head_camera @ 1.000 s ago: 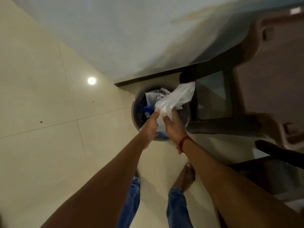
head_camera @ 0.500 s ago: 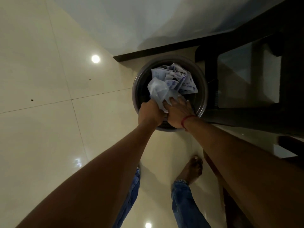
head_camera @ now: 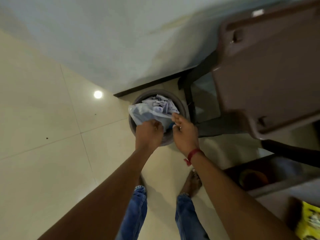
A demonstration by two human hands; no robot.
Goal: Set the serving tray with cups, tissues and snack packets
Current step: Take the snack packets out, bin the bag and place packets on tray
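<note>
Clear plastic wrapper (head_camera: 147, 112) pushed into round waste bin (head_camera: 180, 103), left hand (head_camera: 149, 134) clenched on its near edge, right hand (head_camera: 185, 134) loose and empty just beside; likely clearing packaging; next, let go, return to tray items.

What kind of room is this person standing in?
Probably a room in a home. The floor is glossy cream tile, a round waste bin full of crumpled paper stands by the wall, and a brown plastic chair sits beside it.
</note>
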